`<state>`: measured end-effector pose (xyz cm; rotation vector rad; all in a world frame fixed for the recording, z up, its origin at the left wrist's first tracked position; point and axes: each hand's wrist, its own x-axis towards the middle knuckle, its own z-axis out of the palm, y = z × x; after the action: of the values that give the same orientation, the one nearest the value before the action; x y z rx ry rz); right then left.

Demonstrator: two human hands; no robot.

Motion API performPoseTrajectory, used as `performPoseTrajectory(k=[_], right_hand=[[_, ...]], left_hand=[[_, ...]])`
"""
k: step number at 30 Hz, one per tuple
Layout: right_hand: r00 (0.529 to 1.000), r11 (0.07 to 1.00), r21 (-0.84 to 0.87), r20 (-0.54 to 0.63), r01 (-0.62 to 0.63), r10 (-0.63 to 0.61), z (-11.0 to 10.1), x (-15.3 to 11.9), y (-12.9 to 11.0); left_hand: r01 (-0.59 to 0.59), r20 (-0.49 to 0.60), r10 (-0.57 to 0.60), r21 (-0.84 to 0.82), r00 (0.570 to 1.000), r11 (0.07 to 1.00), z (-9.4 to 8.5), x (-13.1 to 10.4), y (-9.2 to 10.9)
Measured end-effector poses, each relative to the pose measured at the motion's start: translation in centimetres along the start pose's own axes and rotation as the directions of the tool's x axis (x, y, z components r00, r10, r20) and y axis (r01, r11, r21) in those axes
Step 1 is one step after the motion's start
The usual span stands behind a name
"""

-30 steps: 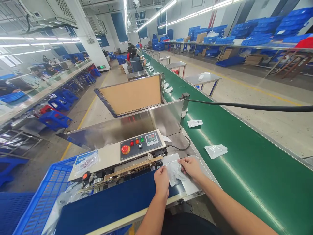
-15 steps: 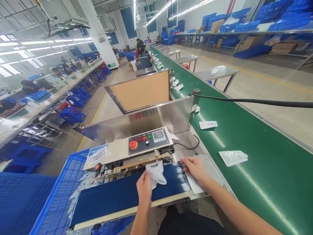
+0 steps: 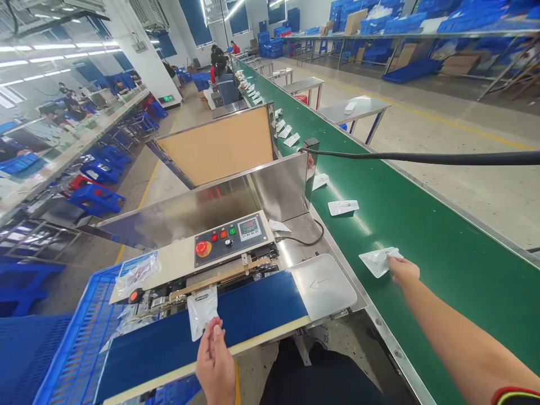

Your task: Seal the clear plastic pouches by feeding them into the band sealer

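Note:
A white plastic pouch (image 3: 202, 309) hangs from the band of the sealing machine (image 3: 230, 239), its top edge caught in the band and its body over the blue belt (image 3: 257, 304). My left hand (image 3: 216, 360) is at the pouch's lower right corner, thumb and fingers closed on it. On the green conveyor to the right, my right hand (image 3: 404, 271) pinches the right end of another white pouch (image 3: 376, 262), which still lies on the belt.
More pouches, such as one flat pouch (image 3: 343, 207), lie along the green conveyor (image 3: 455, 292). A metal plate with an arrow (image 3: 324, 287) adjoins the blue belt. A blue crate (image 3: 80, 315) stands at the left. A black cable (image 3: 413, 158) crosses above the conveyor.
The pouch in the sealer has travelled left along the band, my left hand with it. My right hand has gone from the metal plate to the conveyor and taken hold of a pouch.

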<state>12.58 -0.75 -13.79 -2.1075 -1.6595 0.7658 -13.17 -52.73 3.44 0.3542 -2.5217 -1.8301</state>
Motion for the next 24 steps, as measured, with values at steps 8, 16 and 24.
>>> performPoseTrajectory(k=[8, 16, 24], right_hand=[[0.984, 0.983, 0.077, 0.059, -0.169, 0.165, -1.6, -1.7, -2.4], [0.948, 0.932, 0.260, 0.129, 0.252, -0.292, -6.0, -8.4, -5.2], [0.536, 0.585, 0.518, 0.261, 0.624, -0.803, -11.0, -21.7, -12.4]], left_hand=[[-0.032, 0.222, 0.037, -0.026, 0.974, 0.999, 3.5, -1.3, 0.2], [-0.102, 0.425, 0.093, 0.000, 0.901, 0.995, 6.2, -3.0, -0.3], [-0.211, 0.683, 0.260, -0.157, 0.682, 0.965, 13.4, -6.9, 3.6]])
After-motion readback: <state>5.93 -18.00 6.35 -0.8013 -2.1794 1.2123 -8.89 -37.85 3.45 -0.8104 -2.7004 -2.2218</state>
